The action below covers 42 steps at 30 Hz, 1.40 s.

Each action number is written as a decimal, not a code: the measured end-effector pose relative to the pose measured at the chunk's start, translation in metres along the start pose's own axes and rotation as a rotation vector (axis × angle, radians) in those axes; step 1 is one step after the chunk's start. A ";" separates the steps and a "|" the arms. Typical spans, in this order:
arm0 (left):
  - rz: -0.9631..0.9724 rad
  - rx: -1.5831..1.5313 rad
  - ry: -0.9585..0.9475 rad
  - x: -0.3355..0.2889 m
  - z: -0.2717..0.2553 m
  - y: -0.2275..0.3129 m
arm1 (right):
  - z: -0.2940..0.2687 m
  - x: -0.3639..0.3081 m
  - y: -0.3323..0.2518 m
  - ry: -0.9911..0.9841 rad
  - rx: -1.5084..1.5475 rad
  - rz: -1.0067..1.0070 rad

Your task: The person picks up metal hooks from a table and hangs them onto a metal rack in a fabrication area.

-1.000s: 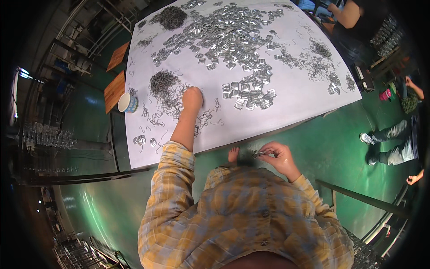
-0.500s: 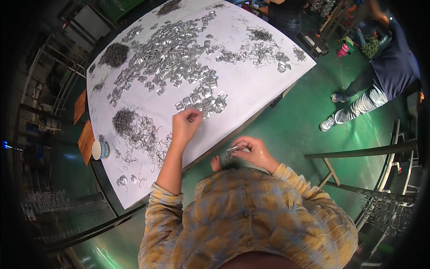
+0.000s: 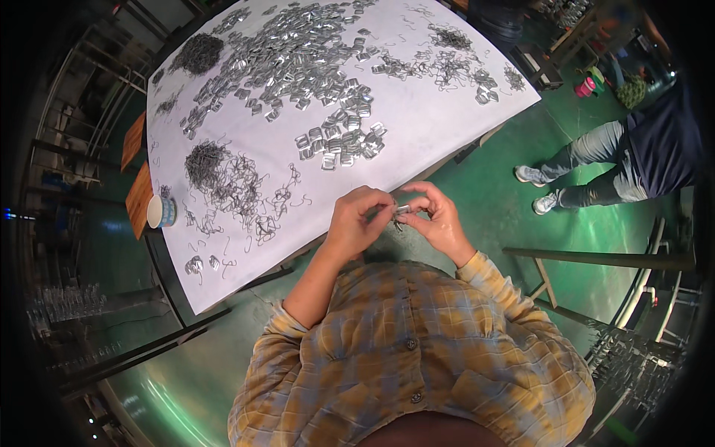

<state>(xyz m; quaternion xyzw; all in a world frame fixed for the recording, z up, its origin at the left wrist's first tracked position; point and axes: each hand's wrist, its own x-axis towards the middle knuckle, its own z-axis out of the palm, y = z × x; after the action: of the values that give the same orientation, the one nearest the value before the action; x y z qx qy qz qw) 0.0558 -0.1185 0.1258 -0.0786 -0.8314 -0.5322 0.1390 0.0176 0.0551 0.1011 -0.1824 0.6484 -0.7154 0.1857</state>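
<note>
Silvery metal piece [image 3: 403, 209], twelve o'clock from my chest, is pinched in my right hand [image 3: 439, 221]; my left hand [image 3: 361, 223] bunches beside it, grip unclear. From there, curled wire hooks [image 3: 237, 182] tangle at nine, glossy squarish pieces [image 3: 298, 71] at eleven.

At the near edge of the white bench [image 3: 421, 138], the right hand [image 3: 441, 223] pinches a small shiny metal piece [image 3: 403, 210]; the left hand [image 3: 359, 222] meets it there, its fingertips too obscured to tell what they hold. Beyond lie tangled wire hooks [image 3: 242, 182] and heaped silver pieces [image 3: 298, 63]. A cup [image 3: 161, 212] sits at the bench's left edge.
</note>
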 end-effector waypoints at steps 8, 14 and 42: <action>-0.138 -0.273 0.036 -0.021 0.005 -0.009 | -0.007 0.009 0.000 -0.154 -0.044 -0.054; -0.199 -0.303 0.063 -0.040 0.007 -0.009 | -0.026 0.065 0.046 -0.016 -0.244 -0.098; -0.165 0.023 0.259 -0.045 0.005 -0.011 | 0.031 0.050 -0.005 -0.108 0.208 0.225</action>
<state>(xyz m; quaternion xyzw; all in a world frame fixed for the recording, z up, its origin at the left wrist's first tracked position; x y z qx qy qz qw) 0.0946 -0.1174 0.1004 0.0608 -0.8162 -0.5380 0.2018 -0.0099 0.0034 0.1097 -0.1266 0.5762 -0.7426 0.3171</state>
